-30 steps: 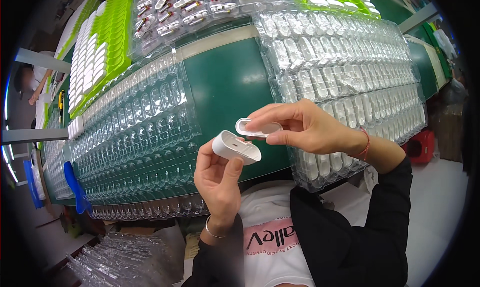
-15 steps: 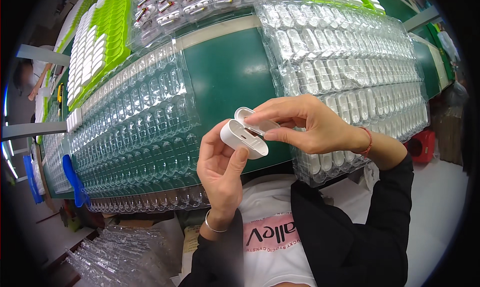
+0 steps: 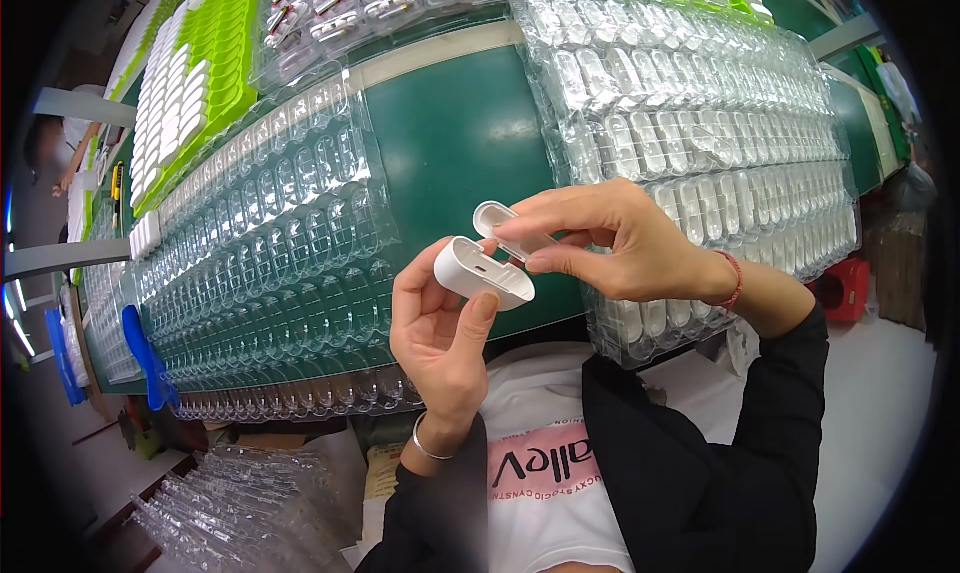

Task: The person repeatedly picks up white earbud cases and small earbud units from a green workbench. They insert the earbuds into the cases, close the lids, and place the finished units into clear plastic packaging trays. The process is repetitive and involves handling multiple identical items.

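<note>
Between the thumb and fingers of my left hand (image 3: 440, 338) is a white earbud case body (image 3: 482, 275), tilted so its hollow opening faces up. My right hand (image 3: 610, 238) pinches a small white case lid (image 3: 496, 219) just above and to the right of the body. The lid's concave inside shows. The two pieces lie very close at the lid's lower edge; whether they touch there I cannot tell, as my right fingers cover part of the lid.
On the green table (image 3: 455, 133) lie a clear blister tray (image 3: 270, 233) at left and stacked clear trays with white parts (image 3: 700, 143) at right. Lime-green trays (image 3: 225, 63) holding white pieces stand farther back. A blue tool (image 3: 148, 361) hangs at the left edge.
My right hand has lifted the lid slightly up, opening a little more gap from the body. My left hand has shifted slightly left with the case body.
</note>
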Motion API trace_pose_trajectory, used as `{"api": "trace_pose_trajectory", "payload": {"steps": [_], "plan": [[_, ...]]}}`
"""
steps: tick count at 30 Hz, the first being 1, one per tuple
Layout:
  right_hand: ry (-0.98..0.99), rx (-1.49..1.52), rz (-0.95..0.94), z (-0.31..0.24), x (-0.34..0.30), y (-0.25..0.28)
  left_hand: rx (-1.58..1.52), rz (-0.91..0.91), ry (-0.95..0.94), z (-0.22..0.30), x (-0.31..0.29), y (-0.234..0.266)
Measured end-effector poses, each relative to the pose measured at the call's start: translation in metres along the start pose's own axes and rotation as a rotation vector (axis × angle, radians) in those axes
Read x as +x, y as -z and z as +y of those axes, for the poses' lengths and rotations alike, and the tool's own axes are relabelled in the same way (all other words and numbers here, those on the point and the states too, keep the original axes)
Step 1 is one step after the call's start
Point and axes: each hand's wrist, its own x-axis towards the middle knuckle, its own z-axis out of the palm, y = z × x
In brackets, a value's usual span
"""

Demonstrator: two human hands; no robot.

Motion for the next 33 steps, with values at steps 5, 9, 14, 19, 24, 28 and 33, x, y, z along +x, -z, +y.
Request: {"api": "trace_pose_trajectory", "payload": {"steps": [5, 9, 14, 19, 24, 28, 33], "plan": [[0.023, -0.024, 0.005, 0.002, 0.0, -0.001, -0.002, -0.005, -0.004, -0.001, -0.001, 0.0], [0.012, -0.011, -0.006, 0.003, 0.0, -0.001, -0.006, 0.011, -0.003, -0.002, -0.001, 0.001], [0.014, -0.012, 0.01, 0.005, 0.001, -0.001, 0.005, 0.008, -0.006, -0.005, 0.0, 0.002], [0.007, 0.017, 0.007, 0.003, 0.0, -0.002, -0.054, 0.078, 0.01, -0.006, -0.002, 0.004], [0.028, 0.058, -0.012, 0.006, 0.0, -0.001, -0.053, 0.077, 0.025, -0.002, -0.002, 0.004], [0.047, 0.047, 0.0, 0.008, 0.0, -0.001, -0.1, 0.04, 0.062, -0.002, -0.001, 0.003], [0.038, -0.101, 0.005, -0.002, 0.0, -0.001, -0.074, 0.038, 0.059, -0.004, -0.003, 0.005]]}}
